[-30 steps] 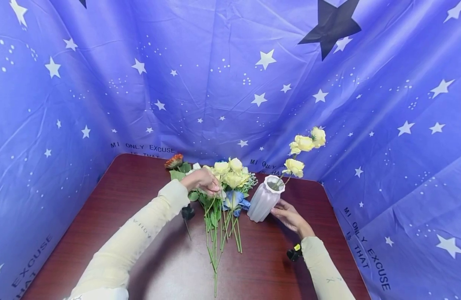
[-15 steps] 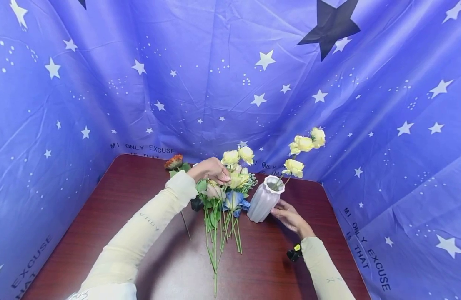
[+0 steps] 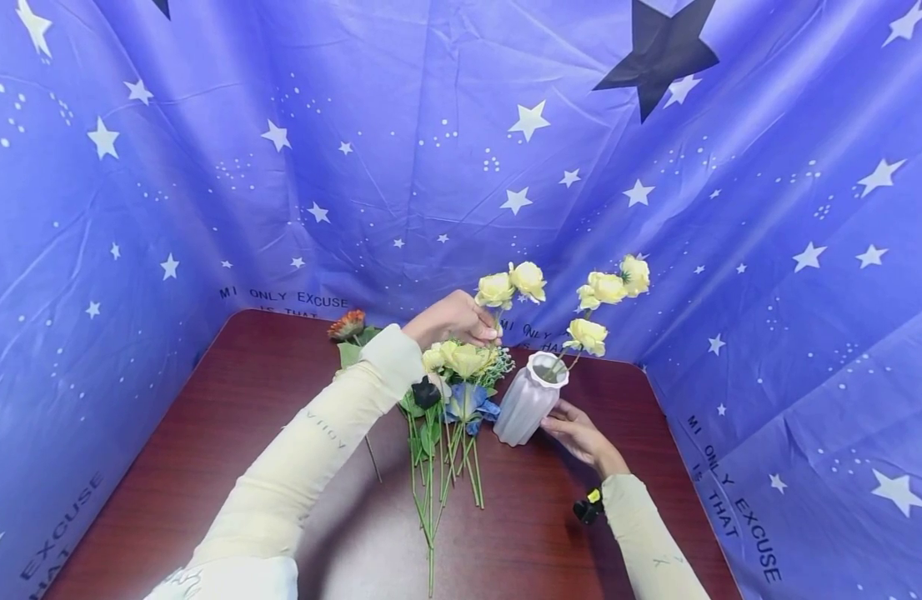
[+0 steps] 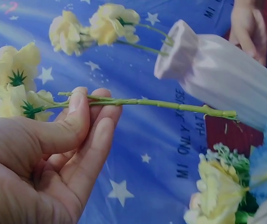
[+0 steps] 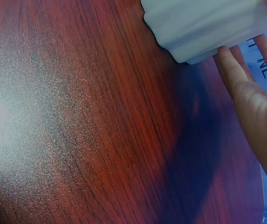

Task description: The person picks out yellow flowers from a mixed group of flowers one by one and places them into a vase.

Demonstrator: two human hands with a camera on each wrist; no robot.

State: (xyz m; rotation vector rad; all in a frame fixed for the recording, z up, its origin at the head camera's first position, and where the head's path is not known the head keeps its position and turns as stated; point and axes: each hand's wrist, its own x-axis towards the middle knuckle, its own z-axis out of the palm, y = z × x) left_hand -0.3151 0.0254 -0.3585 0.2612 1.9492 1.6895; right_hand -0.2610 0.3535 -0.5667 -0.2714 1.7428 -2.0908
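My left hand (image 3: 461, 321) pinches the short green stem of an artificial yellow flower (image 4: 12, 84) between thumb and fingers. Its two blooms rise above the hand, and in the left wrist view the bare stem end points toward the vase. The pale ribbed vase (image 3: 531, 400) stands on the table, holding yellow flowers (image 3: 605, 288) that lean out to the right. Low on the vase's right side, my right hand (image 3: 581, 433) holds it, the thumb in front and the fingers partly hidden behind. A pile of flowers (image 3: 467, 402), yellow and blue ones among them, lies beside the vase.
The dark red wooden table (image 3: 341, 517) bears long stems (image 3: 431, 533) reaching toward the front edge. An orange flower (image 3: 347, 325) lies at the pile's back left. A star-printed blue cloth (image 3: 401, 167) hangs close around the table's back and sides.
My left hand has lifted the yellow flower out of the pile and moved it up and right toward the vase. The right hand and vase have stayed in place.
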